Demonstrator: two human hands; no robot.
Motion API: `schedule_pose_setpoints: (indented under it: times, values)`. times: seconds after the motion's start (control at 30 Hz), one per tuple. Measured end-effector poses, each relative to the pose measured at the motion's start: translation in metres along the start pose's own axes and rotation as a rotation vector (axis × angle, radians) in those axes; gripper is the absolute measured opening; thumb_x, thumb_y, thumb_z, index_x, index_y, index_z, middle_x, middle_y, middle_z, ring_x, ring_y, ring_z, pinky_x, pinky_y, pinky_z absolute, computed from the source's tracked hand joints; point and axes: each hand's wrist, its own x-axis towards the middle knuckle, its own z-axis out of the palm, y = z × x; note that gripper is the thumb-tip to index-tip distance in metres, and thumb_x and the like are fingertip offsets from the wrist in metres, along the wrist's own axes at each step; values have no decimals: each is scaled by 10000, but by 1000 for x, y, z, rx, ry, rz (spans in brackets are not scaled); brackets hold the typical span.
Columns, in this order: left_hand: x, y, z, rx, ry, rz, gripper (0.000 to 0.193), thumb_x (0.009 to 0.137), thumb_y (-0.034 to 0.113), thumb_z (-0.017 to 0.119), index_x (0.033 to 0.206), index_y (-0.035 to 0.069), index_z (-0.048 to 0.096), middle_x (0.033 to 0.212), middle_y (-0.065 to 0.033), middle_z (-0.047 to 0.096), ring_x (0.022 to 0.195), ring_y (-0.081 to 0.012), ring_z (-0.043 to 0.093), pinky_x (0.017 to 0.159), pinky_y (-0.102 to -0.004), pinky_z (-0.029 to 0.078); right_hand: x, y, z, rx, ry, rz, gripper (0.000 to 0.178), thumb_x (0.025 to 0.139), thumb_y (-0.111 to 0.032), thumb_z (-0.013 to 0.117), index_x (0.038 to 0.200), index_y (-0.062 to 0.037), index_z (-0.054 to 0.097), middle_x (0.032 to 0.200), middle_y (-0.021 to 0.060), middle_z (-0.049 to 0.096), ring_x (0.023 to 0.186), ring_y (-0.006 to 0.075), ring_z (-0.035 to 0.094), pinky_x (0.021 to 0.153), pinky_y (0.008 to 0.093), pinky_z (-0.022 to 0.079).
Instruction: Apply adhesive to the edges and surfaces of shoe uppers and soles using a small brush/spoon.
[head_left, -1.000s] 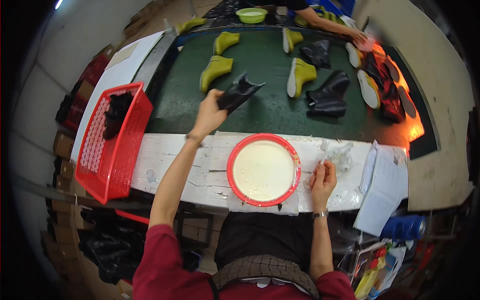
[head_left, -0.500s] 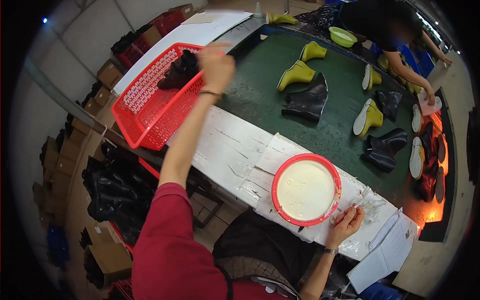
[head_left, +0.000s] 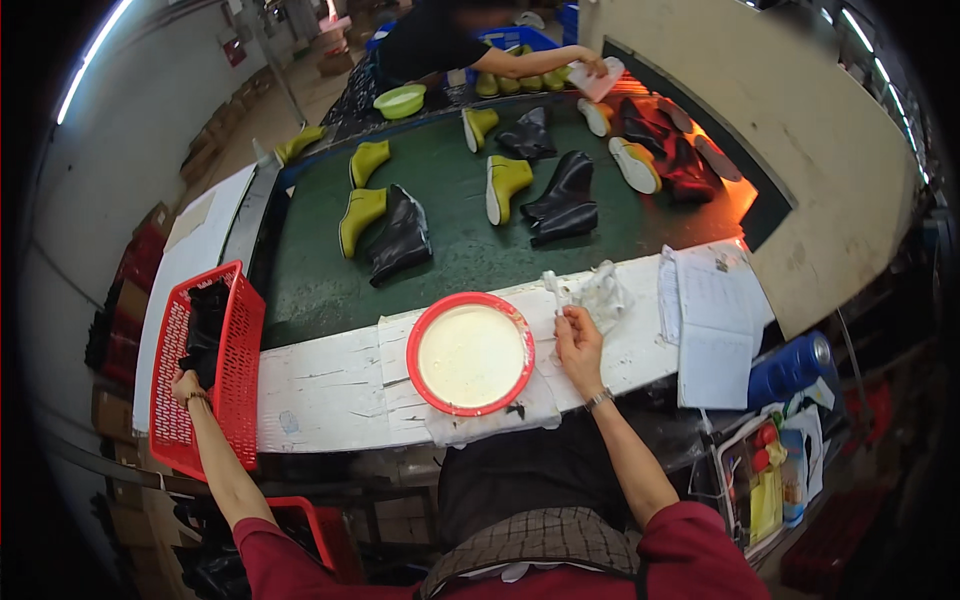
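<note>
From the head view, the left hand (head_left: pixel 186 385) reaches into the red plastic basket (head_left: pixel 240 340) at the left end of the white bench (head_left: pixel 330 385), its fingers closed on a black boot piece (head_left: pixel 205 335) lying among other dark pieces inside; this looks like the picking-up step, and lifting the piece out would call for clearing the basket's mesh wall and carrying it toward the middle of the bench. The right hand (head_left: pixel 578 340) rests on the bench just right of the red-rimmed round bowl (head_left: pixel 470 353), fingers pinched narrowly on a small pale brush or stick (head_left: pixel 556 292); whether it truly grips it I cannot tell for sure. The bowl holds a smooth, creamy white liquid and sits on a scuffed cloth or paper. Beyond the bench a dark green conveyor belt (head_left: pixel 460 250) carries glossy black boots (head_left: pixel 400 240) and yellow-green boots (head_left: pixel 360 218), rubbery and rounded. At the far end another person's hand (head_left: pixel 592 66) holds a pale sole. A paper pad (head_left: pixel 712 315) lies to the right.
</note>
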Motion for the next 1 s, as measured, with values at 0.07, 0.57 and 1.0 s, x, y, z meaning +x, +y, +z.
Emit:
schedule_pose_setpoints:
  times: [0.07,0.57,1.0]
  values:
    - [-19,15,-19,-48,91,132,363,662,170,773,1025,153,769,1049,-50,767,939,-252,716,873,-407,536,2,2,0,-23,4,-9,134,1005,-94,632,1109,-9,621,815,-14,625,622,12,523,509,192,408]
    - [-255,42,-91,-897,-479,345,338,788,-49,701,1104,49,633,958,-8,608,847,-121,569,765,-272,481,2,-10,1,-172,-2,-96,193,968,-162,697,1046,2,631,757,5,651,592,31,531,521,224,426]
    - [-376,-84,-34,-350,-291,447,134,867,-7,586,977,8,661,900,-87,690,806,-188,651,777,-314,521,2,-8,0,-122,-3,-104,198,969,-157,701,1053,8,631,774,0,644,603,17,520,519,218,420]
